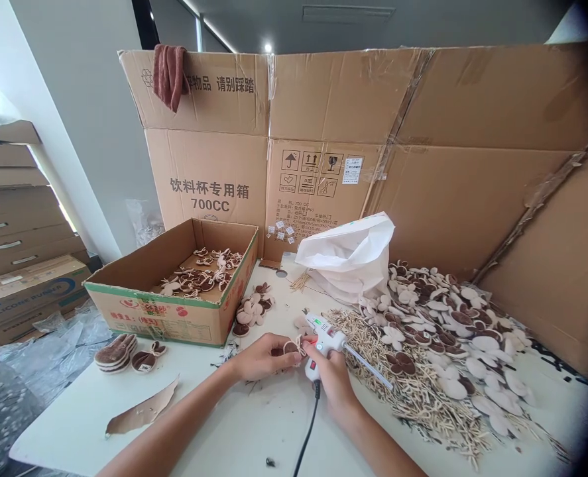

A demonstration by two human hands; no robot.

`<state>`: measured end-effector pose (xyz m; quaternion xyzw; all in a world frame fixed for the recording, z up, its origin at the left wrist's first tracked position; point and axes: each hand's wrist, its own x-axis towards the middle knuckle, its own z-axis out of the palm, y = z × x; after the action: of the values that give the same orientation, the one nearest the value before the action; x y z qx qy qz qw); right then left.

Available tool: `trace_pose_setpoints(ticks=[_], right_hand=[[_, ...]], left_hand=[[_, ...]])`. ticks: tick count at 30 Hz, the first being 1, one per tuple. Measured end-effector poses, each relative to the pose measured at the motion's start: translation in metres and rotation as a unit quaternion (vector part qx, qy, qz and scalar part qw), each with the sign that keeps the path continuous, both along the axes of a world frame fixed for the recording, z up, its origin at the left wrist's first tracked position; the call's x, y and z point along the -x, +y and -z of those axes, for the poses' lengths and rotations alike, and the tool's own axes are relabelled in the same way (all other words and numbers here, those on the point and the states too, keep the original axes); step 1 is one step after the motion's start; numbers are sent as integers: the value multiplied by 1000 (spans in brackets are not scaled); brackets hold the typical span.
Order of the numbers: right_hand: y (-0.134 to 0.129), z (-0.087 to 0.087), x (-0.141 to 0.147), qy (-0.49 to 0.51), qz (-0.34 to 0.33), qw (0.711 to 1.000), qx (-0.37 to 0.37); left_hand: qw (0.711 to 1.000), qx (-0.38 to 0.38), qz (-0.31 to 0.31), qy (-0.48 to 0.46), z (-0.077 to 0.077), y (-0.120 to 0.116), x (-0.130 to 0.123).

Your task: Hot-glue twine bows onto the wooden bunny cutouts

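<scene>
Two grips closed: left hand (264, 358) pinching dried piece (292, 347), right hand (331, 377) around glue gun (324, 334); dried stems (403, 397) beside.

Right hand (332, 380) grips a hot glue gun (324, 335); left hand (264, 358) pinches a small piece (292, 346), maybe dried plant fibre.

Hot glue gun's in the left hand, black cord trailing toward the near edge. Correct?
No: the head view shows the hot glue gun in the right hand, not the left hand, which pinches a small tan piece. The black cord does trail toward the near edge.
</scene>
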<state>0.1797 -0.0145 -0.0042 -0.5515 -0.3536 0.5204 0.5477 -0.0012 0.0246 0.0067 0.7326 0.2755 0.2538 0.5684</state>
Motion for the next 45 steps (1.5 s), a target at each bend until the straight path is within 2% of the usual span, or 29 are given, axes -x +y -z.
trace_pose_setpoints(ticks=[4,8,10,23,36,45], right_hand=[[2,1,1,4,-2,1000,6],[1,0,2,11,-13,1000,2],[0,-1,3,14,-20,1000,2],[-5,-7,8,9,-5,1000,9],[-1,-2,1,12,-40,999,26],[0,1,1,4,-51,998,24]], left_hand=[[998,42,-37,-26,-1,0,-2],[993,41,-109,-8,-3,0,-3],[992,37,-123,-9,-3,1,-3],[996,-7,-83,8,11,6,-2],[997,-21,-75,10,1,2,-2],[996,-15,-84,2,5,3,-3]])
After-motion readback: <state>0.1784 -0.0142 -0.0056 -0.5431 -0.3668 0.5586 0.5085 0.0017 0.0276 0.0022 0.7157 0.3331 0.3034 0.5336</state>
